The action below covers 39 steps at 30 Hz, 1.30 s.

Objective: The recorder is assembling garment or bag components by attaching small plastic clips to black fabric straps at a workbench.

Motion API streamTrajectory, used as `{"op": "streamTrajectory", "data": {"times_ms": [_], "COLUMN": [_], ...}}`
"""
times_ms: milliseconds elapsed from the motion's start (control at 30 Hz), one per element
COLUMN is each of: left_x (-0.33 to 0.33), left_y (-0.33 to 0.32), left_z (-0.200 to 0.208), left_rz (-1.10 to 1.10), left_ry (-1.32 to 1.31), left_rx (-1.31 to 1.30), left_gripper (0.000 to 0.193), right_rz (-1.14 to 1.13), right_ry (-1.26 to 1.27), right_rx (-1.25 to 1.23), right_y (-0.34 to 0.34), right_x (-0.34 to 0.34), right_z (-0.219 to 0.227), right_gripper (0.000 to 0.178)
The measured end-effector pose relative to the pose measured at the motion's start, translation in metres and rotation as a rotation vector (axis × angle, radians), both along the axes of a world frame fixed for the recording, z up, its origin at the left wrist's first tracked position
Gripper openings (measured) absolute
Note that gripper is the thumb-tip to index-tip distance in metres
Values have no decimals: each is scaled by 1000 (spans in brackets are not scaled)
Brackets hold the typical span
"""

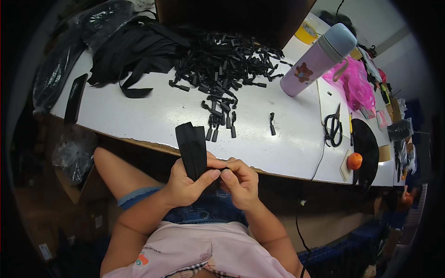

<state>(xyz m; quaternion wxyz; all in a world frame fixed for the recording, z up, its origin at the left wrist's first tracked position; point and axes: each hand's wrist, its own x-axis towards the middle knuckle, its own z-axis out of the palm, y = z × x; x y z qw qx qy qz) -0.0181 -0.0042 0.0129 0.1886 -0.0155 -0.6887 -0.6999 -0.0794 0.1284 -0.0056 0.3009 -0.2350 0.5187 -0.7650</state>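
Note:
My left hand (pixel 187 187) is closed around a folded black zipper tape (pixel 191 147), whose loop stands up above the fingers. Close beside it, my right hand (pixel 242 185) pinches a small dark piece at the tape's end, between thumb and forefinger. Fingers cover most of that piece, so I cannot make out what it is. Both hands are over my lap, just off the table's front edge. Beyond them, a large heap of black zipper sliders with pull tabs (pixel 222 65) spreads on the white table (pixel 162 116). One single slider (pixel 272 125) lies apart to the right.
More black tape (pixel 134 53) is piled at the back left, near a flat black case (pixel 75 98). A lilac bottle (pixel 310 65) stands right of the heap. Scissors (pixel 333 127), a notebook (pixel 326 97), an orange round object (pixel 354 161) and a pink bag (pixel 357 85) lie farther right.

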Motion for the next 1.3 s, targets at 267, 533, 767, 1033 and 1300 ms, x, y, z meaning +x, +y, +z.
{"op": "streamTrajectory", "data": {"times_ms": [267,533,767,1033,1300], "left_x": [6,5,3,5,15], "left_y": [3,-1,-59,-91,-113], "left_z": [1,2,7,29,45], "left_rz": [16,137,270,491,596], "left_ry": [-143,44,-12,49,86], "left_rx": [129,-74,413,534,461], "left_gripper": [9,11,27,22,20], "right_rz": [-307,344,207,-21,-327], "right_ry": [693,696,935,1510,1745], "right_rx": [27,298,424,525,923], "right_y": [-1,2,-25,-184,-264], "right_x": [-6,-16,-31,-92,-147], "right_z": [8,10,40,56,18], "right_gripper": [13,16,19,56,53]}}
